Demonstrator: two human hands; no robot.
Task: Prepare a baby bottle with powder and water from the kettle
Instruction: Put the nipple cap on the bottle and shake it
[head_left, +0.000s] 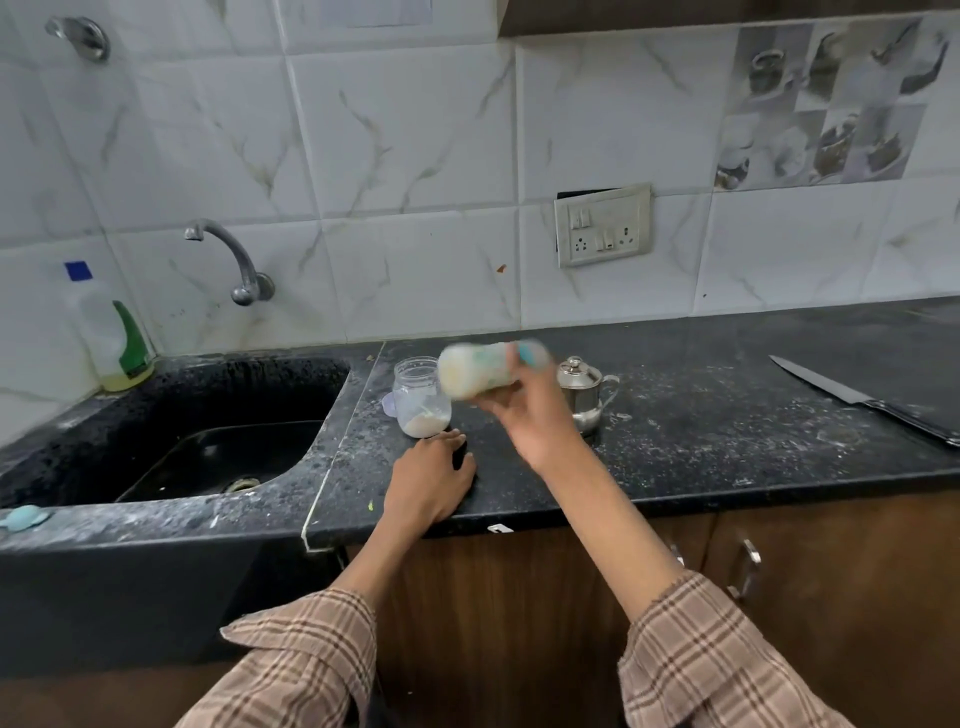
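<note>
The black desk (675, 415) holds a small kettle (584, 395). Left of the kettle stands a powder jar (421, 397). The right hand (535, 421) fingers wrap the blurry baby bottle (483, 371), sideways above. The left hand (431, 478) lies flat before the jar, fingers together.

The sink (218, 447) was set into the left part of the counter (727, 441), with the tap (228, 260) on the wall behind it and a bottle (117, 338) at its back left corner. A jar (421, 397) stood just right of the sink, near the counter's back edge. Right of the jar stood the kettle (584, 392). The right hand (535, 415) held the baby bottle (488, 371) tilted above the counter, between jar and kettle. The left hand (431, 478) rested on the counter before the jar, near the front edge. A knife (852, 397) lay far right.
</note>
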